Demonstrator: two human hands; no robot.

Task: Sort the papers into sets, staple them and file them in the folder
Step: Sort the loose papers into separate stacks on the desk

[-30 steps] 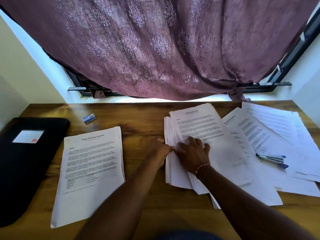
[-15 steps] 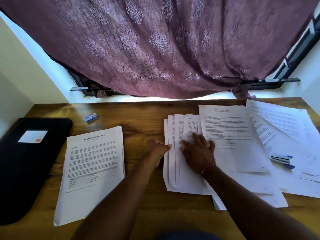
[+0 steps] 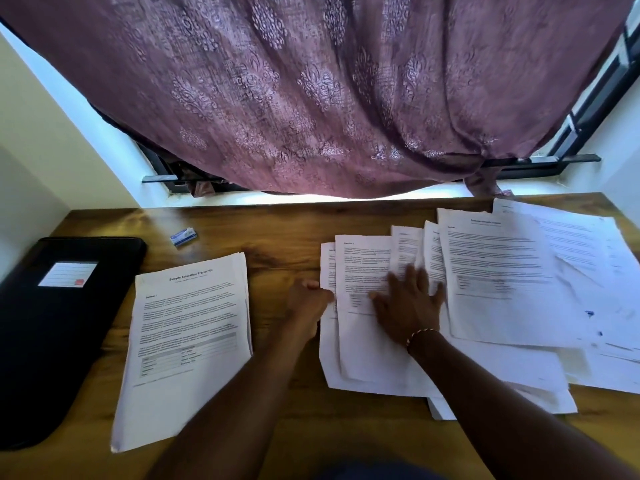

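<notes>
While my right hand (image 3: pixel 408 311) is lying flat, fingers spread, on the fanned papers (image 3: pixel 367 306), my left hand (image 3: pixel 306 303) is pinching their left edge. They are lying white and printed, long axes running away from me, right of the stacked set (image 3: pixel 187 334). Farther left, the black folder (image 3: pixel 62 327) is resting on the wooden desk (image 3: pixel 277 258) under a purple curtain (image 3: pixel 311 98).

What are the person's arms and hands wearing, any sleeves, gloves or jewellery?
Both forearms are bare, with no sleeves showing in the frame, and neither hand is gloved. The right hand has a thin beaded bracelet in pale and reddish tones around its wrist. The left hand shows no ring, watch or band.
</notes>
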